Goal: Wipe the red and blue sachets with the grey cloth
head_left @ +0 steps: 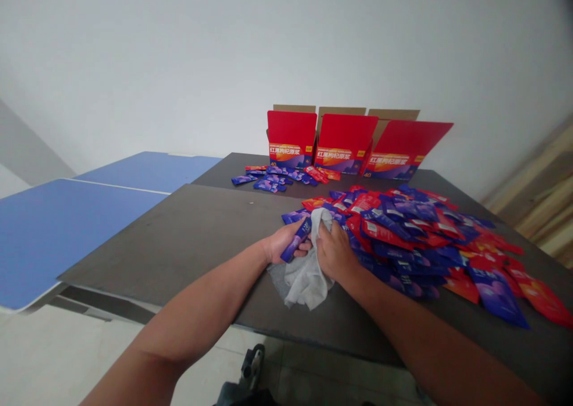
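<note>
The dark-topped bench (179,239) runs away from the viewer, its surface matte and faintly scuffed. A broad heap of red and purple sachets (416,239) covers its right half, spilling toward the far edge. Nearer the back, a smaller scatter of sachets (268,178) lies apart from the heap. Behind that scatter, three red cartons (344,143) stand side by side against the wall, flaps open. A crumpled white cloth (304,280) sits on the near edge of the heap, over a damp-looking grey patch. A blue folding table (67,233) abuts the bench's left side.
</note>
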A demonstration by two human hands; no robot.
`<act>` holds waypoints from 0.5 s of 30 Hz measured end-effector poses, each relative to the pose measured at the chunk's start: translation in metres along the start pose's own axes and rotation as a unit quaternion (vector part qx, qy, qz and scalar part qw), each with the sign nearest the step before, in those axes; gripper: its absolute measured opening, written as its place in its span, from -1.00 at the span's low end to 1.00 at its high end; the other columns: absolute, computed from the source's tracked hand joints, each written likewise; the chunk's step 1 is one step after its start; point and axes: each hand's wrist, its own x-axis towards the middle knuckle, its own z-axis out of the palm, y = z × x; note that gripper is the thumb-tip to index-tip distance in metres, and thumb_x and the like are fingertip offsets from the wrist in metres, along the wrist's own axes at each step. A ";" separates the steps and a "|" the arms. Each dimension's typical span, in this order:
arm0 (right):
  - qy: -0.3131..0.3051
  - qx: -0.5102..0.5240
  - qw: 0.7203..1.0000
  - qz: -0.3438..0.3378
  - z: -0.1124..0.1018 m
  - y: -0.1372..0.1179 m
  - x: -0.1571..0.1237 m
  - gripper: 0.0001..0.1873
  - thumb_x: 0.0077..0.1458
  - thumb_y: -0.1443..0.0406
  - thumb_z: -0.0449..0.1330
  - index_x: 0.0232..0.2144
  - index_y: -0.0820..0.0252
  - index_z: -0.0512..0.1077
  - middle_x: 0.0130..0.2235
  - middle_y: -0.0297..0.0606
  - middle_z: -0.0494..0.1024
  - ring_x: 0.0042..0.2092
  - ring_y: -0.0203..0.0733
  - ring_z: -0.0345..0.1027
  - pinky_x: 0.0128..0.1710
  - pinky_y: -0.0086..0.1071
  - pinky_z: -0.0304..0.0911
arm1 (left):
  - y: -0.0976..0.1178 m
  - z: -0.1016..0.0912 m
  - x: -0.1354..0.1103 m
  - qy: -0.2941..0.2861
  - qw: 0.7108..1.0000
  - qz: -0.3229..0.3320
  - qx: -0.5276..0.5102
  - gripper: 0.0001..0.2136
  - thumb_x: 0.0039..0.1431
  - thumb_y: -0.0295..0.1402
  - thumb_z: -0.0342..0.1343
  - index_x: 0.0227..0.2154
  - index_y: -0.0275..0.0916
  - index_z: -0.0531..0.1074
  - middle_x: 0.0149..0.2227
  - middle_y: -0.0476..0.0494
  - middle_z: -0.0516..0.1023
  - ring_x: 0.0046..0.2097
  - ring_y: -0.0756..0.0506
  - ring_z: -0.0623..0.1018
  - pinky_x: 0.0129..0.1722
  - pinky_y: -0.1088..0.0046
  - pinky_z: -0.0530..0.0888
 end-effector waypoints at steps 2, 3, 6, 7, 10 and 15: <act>-0.004 0.003 1.000 0.030 0.001 0.002 0.001 -0.48 0.16 0.38 -0.03 0.17 0.39 0.21 -0.11 0.05 0.33 -0.10 0.05 0.23 -0.10 -0.16 0.18 | 0.003 -0.003 -0.002 -0.034 0.999 -0.031 -0.013 -0.65 0.26 -0.12 -0.06 -0.46 -0.32 0.32 -0.56 -0.01 0.21 -0.61 0.10 0.20 -0.74 0.68 0.11; -0.005 0.004 0.999 0.045 0.001 0.002 0.001 -0.49 0.17 0.38 -0.04 0.17 0.39 0.21 -0.12 0.05 0.33 -0.11 0.05 0.24 -0.10 -0.17 0.18 | 0.005 -0.004 -0.003 -0.051 0.997 -0.041 -0.028 -0.67 0.25 -0.13 -0.05 -0.44 -0.33 0.33 -0.55 -0.02 0.22 -0.61 0.09 0.20 -0.74 0.68 0.11; -0.004 0.006 0.998 0.064 0.000 0.003 0.002 -0.49 0.18 0.40 -0.06 0.18 0.39 0.20 -0.11 0.05 0.34 -0.11 0.04 0.25 -0.11 -0.17 0.19 | 0.011 -0.007 -0.006 -0.075 0.992 -0.013 -0.101 -0.75 0.21 -0.21 -0.04 -0.29 -0.33 0.38 -0.45 -0.09 0.31 -0.57 0.07 0.25 -0.73 0.66 0.15; -0.001 0.007 0.998 0.061 -0.001 0.002 0.002 -0.48 0.18 0.40 -0.07 0.19 0.40 0.19 -0.11 0.05 0.34 -0.11 0.05 0.25 -0.11 -0.17 0.19 | 0.013 -0.008 -0.006 -0.071 0.989 0.013 -0.129 -0.75 0.20 -0.24 -0.04 -0.22 -0.32 0.39 -0.42 -0.11 0.33 -0.56 0.07 0.27 -0.72 0.65 0.18; 0.022 0.007 0.999 0.036 -0.003 0.003 0.001 -0.46 0.17 0.39 -0.06 0.20 0.42 0.18 -0.15 0.04 0.34 -0.13 0.06 0.24 -0.11 -0.13 0.19 | 0.020 -0.010 -0.006 -0.020 0.974 0.100 -0.202 -0.76 0.19 -0.36 -0.05 -0.13 -0.32 0.39 -0.42 -0.10 0.36 -0.52 0.06 0.35 -0.64 0.64 0.31; 0.054 0.010 0.999 0.002 -0.002 0.005 -0.001 -0.49 0.16 0.38 -0.06 0.16 0.43 0.24 -0.17 0.02 0.32 -0.14 0.05 0.20 -0.10 -0.11 0.18 | 0.030 -0.015 -0.001 0.107 0.940 0.216 -0.242 -0.86 0.26 -0.49 -0.06 -0.26 -0.36 0.41 -0.47 -0.08 0.44 -0.47 0.07 0.48 -0.43 0.61 0.48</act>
